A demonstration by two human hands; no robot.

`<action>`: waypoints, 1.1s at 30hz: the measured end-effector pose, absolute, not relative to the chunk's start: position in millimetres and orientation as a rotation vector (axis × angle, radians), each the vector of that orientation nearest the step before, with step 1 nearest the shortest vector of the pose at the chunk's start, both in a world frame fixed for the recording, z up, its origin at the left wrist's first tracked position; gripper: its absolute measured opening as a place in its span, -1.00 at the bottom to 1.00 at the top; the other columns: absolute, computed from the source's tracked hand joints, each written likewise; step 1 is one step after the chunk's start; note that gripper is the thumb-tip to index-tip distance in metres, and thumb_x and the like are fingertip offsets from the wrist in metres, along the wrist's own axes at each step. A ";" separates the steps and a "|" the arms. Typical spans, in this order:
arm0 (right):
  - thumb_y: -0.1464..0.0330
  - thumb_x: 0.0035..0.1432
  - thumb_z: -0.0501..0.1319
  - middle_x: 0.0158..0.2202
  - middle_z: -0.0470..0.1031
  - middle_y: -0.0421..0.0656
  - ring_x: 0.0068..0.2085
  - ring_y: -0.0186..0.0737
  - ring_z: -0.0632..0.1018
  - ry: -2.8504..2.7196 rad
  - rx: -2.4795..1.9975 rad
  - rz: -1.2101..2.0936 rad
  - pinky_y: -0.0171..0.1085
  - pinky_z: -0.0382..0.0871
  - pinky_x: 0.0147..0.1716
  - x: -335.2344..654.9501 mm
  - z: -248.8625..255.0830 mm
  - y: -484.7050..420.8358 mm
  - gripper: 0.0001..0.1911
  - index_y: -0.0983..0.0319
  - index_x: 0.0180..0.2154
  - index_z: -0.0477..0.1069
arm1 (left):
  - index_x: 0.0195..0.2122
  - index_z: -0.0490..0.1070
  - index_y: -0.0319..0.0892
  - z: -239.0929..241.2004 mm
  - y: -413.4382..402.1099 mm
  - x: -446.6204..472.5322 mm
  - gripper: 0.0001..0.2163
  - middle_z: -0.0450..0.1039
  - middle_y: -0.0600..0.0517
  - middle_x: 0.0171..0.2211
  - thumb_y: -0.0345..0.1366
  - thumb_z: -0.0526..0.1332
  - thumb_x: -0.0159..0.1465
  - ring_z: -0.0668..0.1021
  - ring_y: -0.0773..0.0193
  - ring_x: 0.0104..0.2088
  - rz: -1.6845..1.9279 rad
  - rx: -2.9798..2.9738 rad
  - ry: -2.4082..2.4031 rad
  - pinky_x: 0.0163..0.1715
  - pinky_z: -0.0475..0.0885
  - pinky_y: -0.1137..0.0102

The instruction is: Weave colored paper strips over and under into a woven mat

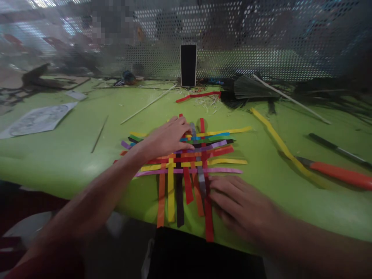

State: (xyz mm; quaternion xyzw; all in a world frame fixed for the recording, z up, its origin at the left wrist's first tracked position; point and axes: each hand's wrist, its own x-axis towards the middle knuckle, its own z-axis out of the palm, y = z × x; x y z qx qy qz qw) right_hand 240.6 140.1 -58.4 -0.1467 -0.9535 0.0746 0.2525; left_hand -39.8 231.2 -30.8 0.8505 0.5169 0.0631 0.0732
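A mat of woven coloured strips [190, 164] lies on the green table, with long ends sticking out on all sides. My left hand [174, 135] rests palm down on its upper left part, fingers apart and thumb stretched over a purple strip. At the lower right, my right hand [240, 199] is beside a long red strip [208, 219], the rightmost of the upright ones. Its fingers are loosely bent, the tips at the strip's edge; the thumb is hidden. A grey strip [201, 178] runs just left of the red one.
A loose yellow strip [273, 135] lies on the right, near an orange-handled knife [340, 174] and a dark-handled tool [337, 149]. A phone [188, 66] stands against the perforated screen [261, 35]. Thin sticks [148, 104], a loose red strip [197, 96] and a printed paper [40, 119] lie around.
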 end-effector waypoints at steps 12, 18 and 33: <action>0.55 0.38 0.10 -0.17 0.56 -0.01 -0.11 -0.04 0.51 -2.597 -0.472 -0.182 -0.08 0.50 -0.10 234.2 -37.8 155.5 -0.78 0.30 -0.11 0.51 | 0.04 0.50 -0.19 -28.7 229.9 -39.7 -0.58 0.42 -0.17 0.02 0.01 0.33 0.32 0.43 -0.10 0.11 0.205 2.569 1.540 0.12 0.37 0.12; 0.53 0.36 0.13 -0.24 0.53 -0.02 -0.18 -0.02 0.46 -2.729 -0.565 -0.293 -0.05 0.40 -0.17 213.3 -42.4 172.3 -0.79 0.29 -0.25 0.55 | 0.03 0.49 -0.18 -29.2 230.1 -39.4 -0.62 0.42 -0.16 0.01 -0.02 0.34 0.33 0.44 -0.08 0.09 0.200 2.594 1.528 0.12 0.38 0.12; 0.58 0.32 0.13 -0.15 0.63 0.03 -0.10 0.00 0.56 -2.642 -0.503 -0.154 -0.04 0.50 -0.12 214.0 -53.9 182.7 -0.75 0.34 -0.12 0.57 | -0.03 0.47 -0.17 -31.2 230.5 -39.8 -0.70 0.47 -0.13 0.01 -0.08 0.32 0.34 0.45 -0.03 0.07 0.237 2.606 1.486 0.13 0.35 0.17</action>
